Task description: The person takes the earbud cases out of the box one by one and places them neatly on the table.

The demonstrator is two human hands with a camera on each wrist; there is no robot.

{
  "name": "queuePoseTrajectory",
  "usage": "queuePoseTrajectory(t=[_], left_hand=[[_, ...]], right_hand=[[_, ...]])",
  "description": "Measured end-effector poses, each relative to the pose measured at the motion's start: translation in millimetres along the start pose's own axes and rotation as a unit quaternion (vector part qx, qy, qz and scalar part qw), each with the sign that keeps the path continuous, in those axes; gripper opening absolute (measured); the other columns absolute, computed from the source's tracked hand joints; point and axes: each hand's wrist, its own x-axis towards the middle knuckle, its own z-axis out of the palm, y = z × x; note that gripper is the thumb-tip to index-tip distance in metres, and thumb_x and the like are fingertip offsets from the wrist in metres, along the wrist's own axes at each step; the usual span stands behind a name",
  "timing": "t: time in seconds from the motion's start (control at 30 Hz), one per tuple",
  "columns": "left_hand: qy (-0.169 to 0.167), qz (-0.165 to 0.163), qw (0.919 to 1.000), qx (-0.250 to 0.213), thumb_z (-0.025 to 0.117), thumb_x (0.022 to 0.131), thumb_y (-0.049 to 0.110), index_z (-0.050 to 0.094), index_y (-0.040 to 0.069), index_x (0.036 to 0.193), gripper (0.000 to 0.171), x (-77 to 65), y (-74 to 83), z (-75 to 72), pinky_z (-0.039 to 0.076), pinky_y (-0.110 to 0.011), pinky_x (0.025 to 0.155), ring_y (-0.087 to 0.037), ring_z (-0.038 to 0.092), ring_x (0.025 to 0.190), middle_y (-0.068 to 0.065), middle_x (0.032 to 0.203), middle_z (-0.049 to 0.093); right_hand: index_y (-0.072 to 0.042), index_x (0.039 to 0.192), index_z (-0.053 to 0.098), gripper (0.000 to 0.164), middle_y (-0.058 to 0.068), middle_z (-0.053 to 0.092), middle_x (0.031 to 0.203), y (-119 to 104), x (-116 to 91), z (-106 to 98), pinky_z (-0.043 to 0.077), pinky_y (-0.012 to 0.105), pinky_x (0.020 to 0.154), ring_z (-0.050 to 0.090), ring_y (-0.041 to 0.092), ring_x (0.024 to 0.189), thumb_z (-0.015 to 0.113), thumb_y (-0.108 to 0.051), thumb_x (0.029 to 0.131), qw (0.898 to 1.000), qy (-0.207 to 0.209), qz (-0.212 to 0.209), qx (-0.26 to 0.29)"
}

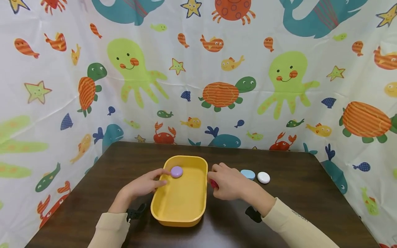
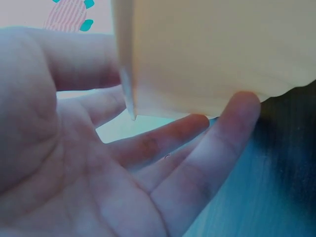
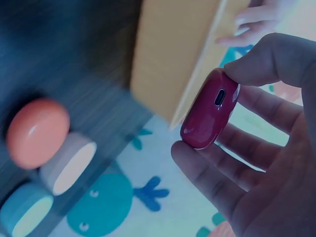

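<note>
A yellow plastic bin [image 1: 181,203] sits on the table, and a purple rounded case [image 1: 176,172] lies inside near its far left corner. My left hand [image 1: 145,186] holds the bin's left wall, thumb and a finger over the rim, other fingers against the outside [image 2: 232,128]. Just beyond the right wall, my right hand [image 1: 227,182] pinches a red earbud charging case [image 3: 207,113] between thumb and fingers; its charging port shows in the right wrist view. Most of that case is hidden in the head view.
Right of my right hand lie a light blue case [image 1: 248,174] and a white case [image 1: 263,177]. A coral case [image 3: 38,133] beside them shows in the right wrist view. The dark table [image 1: 294,199] ends at a sea-animal curtain [image 1: 192,75].
</note>
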Motion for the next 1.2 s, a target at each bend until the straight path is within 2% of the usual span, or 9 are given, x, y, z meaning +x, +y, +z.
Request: queuePoseTrajectory(t=[0.4,0.6,0.83,1.07,1.2], left_hand=[[-0.005,0.002,1.0,-0.006,0.061,0.101,0.02,0.057,0.01,0.138,0.038,-2.0,-3.5,2.7,0.054,-0.045,0.085,-0.031,0.055,0.112,-0.019,0.14,0.051],[-0.002,0.003,0.9999,-0.011,0.062,0.101,0.02,0.057,0.011,0.137,0.038,-0.1,-1.3,-0.3,0.054,-0.045,0.086,-0.03,0.055,0.113,-0.017,0.139,0.052],[-0.007,0.012,0.9999,-0.003,0.061,0.101,0.022,0.056,0.01,0.139,0.039,0.3,0.3,-1.5,0.054,-0.043,0.084,-0.031,0.054,0.113,-0.019,0.14,0.051],[-0.006,0.009,0.9999,-0.005,0.061,0.102,0.021,0.057,0.011,0.138,0.037,0.2,0.4,-1.5,0.054,-0.043,0.085,-0.03,0.055,0.113,-0.018,0.14,0.051],[-0.003,0.002,1.0,-0.009,0.061,0.102,0.02,0.057,0.011,0.138,0.037,0.6,-0.5,-1.9,0.055,-0.045,0.087,-0.03,0.055,0.113,-0.017,0.14,0.051]], right_hand=[[-0.019,0.096,0.066,0.019,-0.007,0.047,0.088,28.6,-16.5,4.0,0.045,0.026,0.058,0.045,0.015,0.086,0.075,-0.016,0.08,1.0,-0.007,0.018,-0.018],[-0.022,0.099,0.067,0.023,-0.007,0.05,0.091,46.4,-18.7,2.6,0.047,0.028,0.061,0.046,0.015,0.088,0.075,-0.017,0.078,0.999,-0.008,0.05,-0.005],[-0.014,0.104,0.068,0.026,-0.003,0.052,0.093,66.2,-24.3,2.2,0.047,0.032,0.063,0.047,0.019,0.089,0.077,-0.015,0.079,0.997,-0.015,0.071,0.005],[-0.014,0.1,0.067,0.023,-0.001,0.052,0.091,83.5,-32.7,11.4,0.049,0.034,0.065,0.049,0.021,0.087,0.079,-0.014,0.08,0.994,-0.036,0.1,0.011],[-0.015,0.098,0.067,0.023,-0.002,0.051,0.09,89.5,-37.6,19.7,0.048,0.035,0.063,0.049,0.021,0.087,0.079,-0.013,0.079,0.994,-0.036,0.102,0.003]])
